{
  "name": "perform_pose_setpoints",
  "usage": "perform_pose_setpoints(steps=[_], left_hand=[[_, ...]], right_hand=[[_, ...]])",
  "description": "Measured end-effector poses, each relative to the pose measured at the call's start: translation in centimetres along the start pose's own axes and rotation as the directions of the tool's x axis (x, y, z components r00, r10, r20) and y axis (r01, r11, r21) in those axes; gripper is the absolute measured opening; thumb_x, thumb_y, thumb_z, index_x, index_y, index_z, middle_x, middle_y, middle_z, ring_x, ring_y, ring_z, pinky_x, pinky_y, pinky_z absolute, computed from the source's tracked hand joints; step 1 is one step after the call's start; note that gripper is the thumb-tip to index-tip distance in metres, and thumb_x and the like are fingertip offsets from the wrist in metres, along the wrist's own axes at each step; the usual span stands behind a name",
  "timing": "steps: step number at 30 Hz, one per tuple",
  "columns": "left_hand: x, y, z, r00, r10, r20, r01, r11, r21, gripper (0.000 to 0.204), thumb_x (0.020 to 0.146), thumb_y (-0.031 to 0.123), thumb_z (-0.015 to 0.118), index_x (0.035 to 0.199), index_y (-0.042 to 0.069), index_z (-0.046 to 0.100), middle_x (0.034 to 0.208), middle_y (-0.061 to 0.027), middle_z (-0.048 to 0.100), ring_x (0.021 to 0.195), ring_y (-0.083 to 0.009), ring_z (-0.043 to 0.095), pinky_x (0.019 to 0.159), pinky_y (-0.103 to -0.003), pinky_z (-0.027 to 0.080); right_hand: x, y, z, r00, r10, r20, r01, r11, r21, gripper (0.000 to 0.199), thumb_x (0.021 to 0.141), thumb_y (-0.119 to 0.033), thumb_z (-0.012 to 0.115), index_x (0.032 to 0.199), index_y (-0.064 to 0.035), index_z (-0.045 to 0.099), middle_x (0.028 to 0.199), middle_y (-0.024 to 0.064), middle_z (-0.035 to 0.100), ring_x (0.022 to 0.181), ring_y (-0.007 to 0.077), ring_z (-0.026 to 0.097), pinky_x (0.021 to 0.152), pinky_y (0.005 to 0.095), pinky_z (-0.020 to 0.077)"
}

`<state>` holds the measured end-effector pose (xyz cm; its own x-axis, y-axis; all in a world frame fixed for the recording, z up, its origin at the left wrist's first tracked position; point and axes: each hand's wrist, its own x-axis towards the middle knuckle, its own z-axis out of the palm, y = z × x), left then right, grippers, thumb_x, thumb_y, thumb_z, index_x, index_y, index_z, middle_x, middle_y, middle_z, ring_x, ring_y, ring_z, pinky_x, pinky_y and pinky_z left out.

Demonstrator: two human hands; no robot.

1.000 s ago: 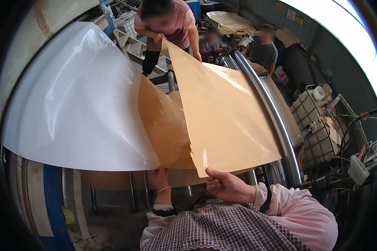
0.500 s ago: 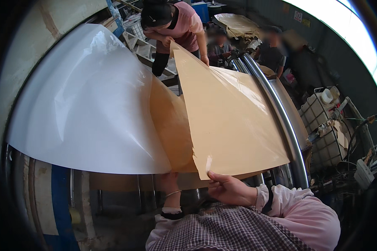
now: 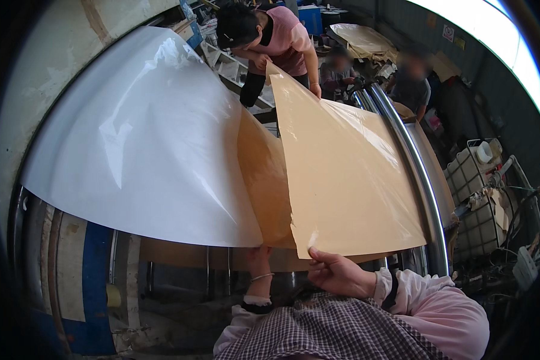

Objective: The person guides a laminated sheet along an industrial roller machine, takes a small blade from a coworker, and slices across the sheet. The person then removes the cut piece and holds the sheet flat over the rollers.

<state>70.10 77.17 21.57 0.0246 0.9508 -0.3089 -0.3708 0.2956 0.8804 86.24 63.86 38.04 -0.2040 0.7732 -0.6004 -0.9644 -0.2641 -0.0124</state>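
A wide, glossy tan sheet [image 3: 354, 180] runs from a shiny metal roller [image 3: 419, 174] toward the middle. My right hand [image 3: 341, 275] pinches its near left corner between thumb and fingers. To the left hangs a large glossy white sheet [image 3: 144, 138], curved over, with a brown-orange face [image 3: 264, 174] showing at its right side. My left hand [image 3: 259, 261] reaches up to the near lower corner of this white sheet; its fingers are hidden by the material. Opposite me, a person in a pink top [image 3: 282, 39] grips the far corner and edge of the tan sheet with both hands.
Two more people [image 3: 411, 84] are beyond the roller. At the right stands a caged white tank [image 3: 480, 210] with tubes and clutter beside it. A pale machine panel [image 3: 42, 78] borders the left, above a blue-painted frame [image 3: 96, 282]. Metal rods [image 3: 208, 276] lie below the sheets.
The whole scene has shifted a little to the right in the picture. Both my hands keep their places at the sheet corners, and the person opposite still grips the tan sheet.
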Motion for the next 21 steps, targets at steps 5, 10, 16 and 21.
perform_pose_setpoints(steps=[5,10,16,21], left_hand=[[-0.8,0.3,0.4,0.997,0.007,0.077,-0.004,0.999,-0.038,0.024,0.079,0.003,0.061,0.101,0.008,0.054,0.097,-0.0033,0.057,0.085,-0.0143,0.056,0.074,-0.029,0.049],[-0.4,0.3,-0.1,0.998,-0.058,0.033,0.058,0.998,-0.004,0.022,0.078,0.003,0.061,0.099,0.008,0.054,0.095,-0.0028,0.057,0.084,-0.0141,0.055,0.073,-0.030,0.049],[-1.0,-0.6,0.0,1.000,-0.025,0.011,0.025,1.000,0.016,0.021,0.077,0.004,0.062,0.097,0.008,0.055,0.094,-0.0027,0.057,0.085,-0.0142,0.055,0.073,-0.030,0.049],[-0.9,-1.3,-0.3,0.999,-0.032,0.004,0.032,0.999,0.023,0.023,0.078,0.004,0.062,0.098,0.008,0.055,0.095,-0.0028,0.057,0.086,-0.0143,0.055,0.074,-0.030,0.049]], right_hand=[[-0.3,-0.2,0.2,1.000,-0.007,0.008,0.007,1.000,-0.008,0.012,0.088,-0.013,0.053,0.082,-0.0038,0.050,0.069,-0.0002,0.041,0.057,0.0053,0.035,0.053,0.0163,0.0358],[-0.1,0.1,0.6,1.000,-0.014,0.008,0.014,1.000,-0.015,0.011,0.087,-0.013,0.053,0.082,-0.0040,0.051,0.068,-0.0003,0.042,0.056,0.0056,0.035,0.053,0.0166,0.0356],[-0.4,-0.3,0.5,0.999,0.003,0.040,-0.003,1.000,-0.014,0.010,0.086,-0.013,0.057,0.083,-0.0067,0.049,0.068,-0.0004,0.046,0.056,0.0052,0.040,0.052,0.0174,0.0373],[-0.3,-0.1,0.5,0.999,0.027,0.045,-0.026,0.999,-0.021,0.010,0.086,-0.013,0.056,0.083,-0.0066,0.050,0.067,-0.0004,0.045,0.056,0.0053,0.040,0.053,0.0175,0.0376]])
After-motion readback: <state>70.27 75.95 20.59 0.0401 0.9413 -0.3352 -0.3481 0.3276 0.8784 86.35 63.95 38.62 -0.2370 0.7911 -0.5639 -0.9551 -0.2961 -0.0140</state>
